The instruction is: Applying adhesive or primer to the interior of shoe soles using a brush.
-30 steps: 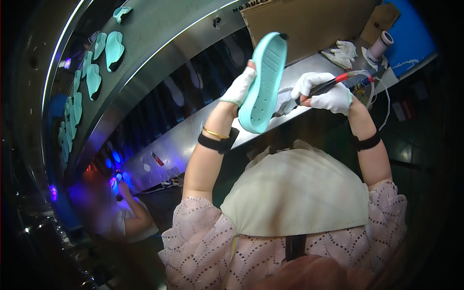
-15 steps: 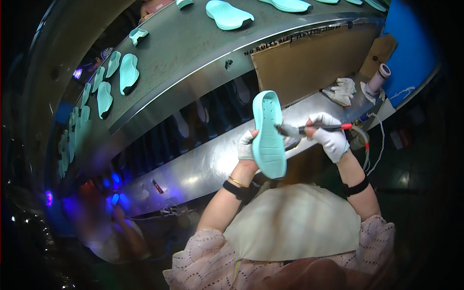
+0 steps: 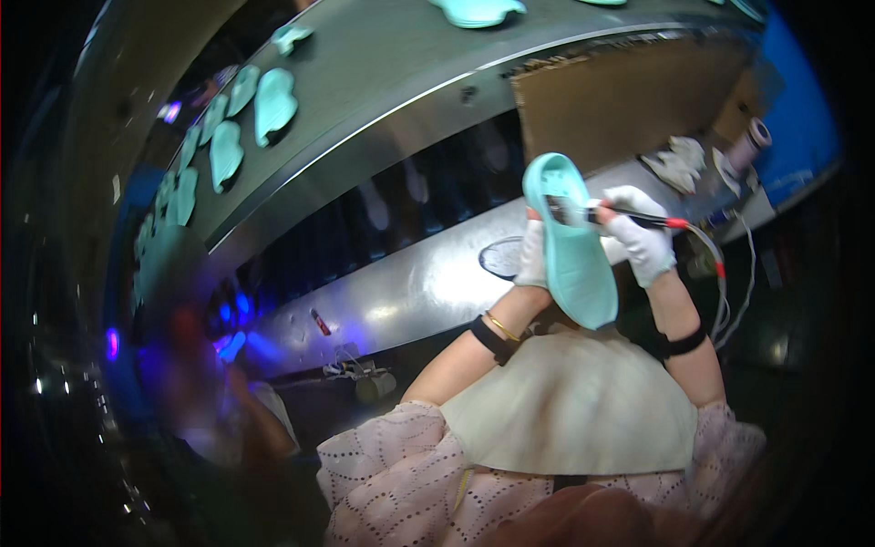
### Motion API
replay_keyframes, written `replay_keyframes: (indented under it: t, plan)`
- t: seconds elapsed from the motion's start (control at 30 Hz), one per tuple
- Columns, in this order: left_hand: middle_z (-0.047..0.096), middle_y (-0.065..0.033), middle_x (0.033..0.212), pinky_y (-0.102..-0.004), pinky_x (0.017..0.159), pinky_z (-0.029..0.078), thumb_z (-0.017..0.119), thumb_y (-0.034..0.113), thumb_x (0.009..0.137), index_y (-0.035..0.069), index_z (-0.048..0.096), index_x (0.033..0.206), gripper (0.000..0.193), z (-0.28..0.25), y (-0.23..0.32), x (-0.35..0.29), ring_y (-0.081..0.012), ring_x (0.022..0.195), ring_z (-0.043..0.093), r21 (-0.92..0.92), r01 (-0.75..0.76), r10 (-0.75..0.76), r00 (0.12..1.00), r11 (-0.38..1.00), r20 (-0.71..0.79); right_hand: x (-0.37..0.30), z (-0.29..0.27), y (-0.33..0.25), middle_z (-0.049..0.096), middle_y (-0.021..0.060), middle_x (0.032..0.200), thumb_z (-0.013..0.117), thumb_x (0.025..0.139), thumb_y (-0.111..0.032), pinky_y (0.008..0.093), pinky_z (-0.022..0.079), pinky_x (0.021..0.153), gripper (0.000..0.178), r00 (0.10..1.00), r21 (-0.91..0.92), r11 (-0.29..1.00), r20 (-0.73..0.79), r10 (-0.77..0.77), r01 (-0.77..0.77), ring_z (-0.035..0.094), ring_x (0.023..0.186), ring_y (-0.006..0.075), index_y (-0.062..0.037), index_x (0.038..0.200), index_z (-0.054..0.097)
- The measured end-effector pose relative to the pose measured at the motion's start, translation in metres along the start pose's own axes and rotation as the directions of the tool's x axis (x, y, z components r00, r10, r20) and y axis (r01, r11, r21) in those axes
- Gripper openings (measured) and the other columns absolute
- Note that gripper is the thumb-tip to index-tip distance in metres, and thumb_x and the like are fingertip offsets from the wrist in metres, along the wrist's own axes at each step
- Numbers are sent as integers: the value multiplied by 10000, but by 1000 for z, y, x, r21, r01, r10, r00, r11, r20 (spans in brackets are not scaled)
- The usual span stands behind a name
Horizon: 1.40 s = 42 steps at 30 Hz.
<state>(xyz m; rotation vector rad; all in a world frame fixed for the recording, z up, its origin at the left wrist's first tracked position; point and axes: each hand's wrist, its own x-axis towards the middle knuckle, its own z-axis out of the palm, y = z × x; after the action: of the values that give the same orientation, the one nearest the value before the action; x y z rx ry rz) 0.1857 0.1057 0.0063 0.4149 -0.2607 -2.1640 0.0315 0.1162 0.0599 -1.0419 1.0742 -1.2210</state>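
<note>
My left hand (image 3: 531, 255), in a white glove with bare fingertips, is closed on the left side of a turquoise foam shoe (image 3: 581, 278). The shoe is tilted, its hollow opening at the far end and its rounded end toward my apron. In my right hand (image 3: 645, 239), gloved the same way, is a black-handled brush (image 3: 643, 219) with a red end and a hose attached. Its head reaches into the shoe's opening; motion blur hides whether the bristles touch the inside. A grey oval piece (image 3: 501, 259) lies on the metal ledge beside my left hand.
Beyond the metal ledge (image 3: 410, 283), a conveyor belt (image 3: 365, 82) carries several turquoise shoe pieces (image 3: 275, 105). A cardboard panel (image 3: 629, 100) stands at the belt's side. White gloves (image 3: 676, 166) and a pink bottle (image 3: 749, 144) sit at right. A hose (image 3: 715, 251) hangs there. Another person's arm (image 3: 255, 410) is at left.
The shoe has been turned, from its flat, grooved face to its hollow opening, with the brush head now at that opening. Both hands and the whole scene have shifted right in the picture.
</note>
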Motion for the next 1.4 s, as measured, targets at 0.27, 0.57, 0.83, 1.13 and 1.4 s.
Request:
replay_keyframes:
  t: [0.27, 0.57, 0.83, 1.13, 1.4]
  plan:
    - [570, -125, 1083, -355, 851, 475, 327, 569, 889, 43, 460, 1203, 627, -5, 0, -14, -234, 972, 568, 67, -208, 215, 970, 976, -113, -14, 17, 6, 624, 58, 888, 618, 760, 61, 235, 458, 771, 145, 929, -389, 844, 184, -320, 368, 583, 820, 101, -14, 882, 593]
    - [594, -140, 944, -395, 814, 485, 320, 688, 818, 22, 500, 1124, 755, 0, 21, -14, -259, 837, 591, -100, -131, 129, 991, 986, -30, -20, 29, 5, 619, 41, 893, 628, 781, 8, 225, 447, 744, 112, 961, -261, 931, 170, -217, 257, 560, 803, 85, -5, 888, 599]
    - [538, -182, 1140, -475, 882, 449, 293, 700, 806, 52, 397, 1264, 800, -7, 29, -9, -349, 1006, 547, 0, -146, 146, 989, 989, -27, -24, 21, 4, 632, 29, 847, 630, 771, 18, 236, 465, 728, 91, 960, -165, 957, 185, -208, 239, 576, 792, 84, -4, 857, 610]
    - [549, -168, 1138, -476, 897, 441, 255, 671, 841, 73, 425, 1252, 745, 13, 27, -5, -347, 1015, 547, 69, -148, 150, 989, 987, -14, -44, 9, 0, 637, 32, 838, 628, 790, -19, 225, 471, 721, 61, 987, -91, 987, 108, -121, 131, 594, 789, 85, -23, 847, 605]
    - [551, -148, 1149, -484, 903, 427, 407, 645, 808, 82, 454, 1246, 715, 33, 26, -13, -326, 1066, 514, -174, -31, 46, 996, 984, 78, -36, -11, 1, 619, 10, 833, 638, 792, -54, 220, 463, 728, 68, 997, 12, 1000, 77, -10, 9, 562, 778, 57, -19, 847, 619]
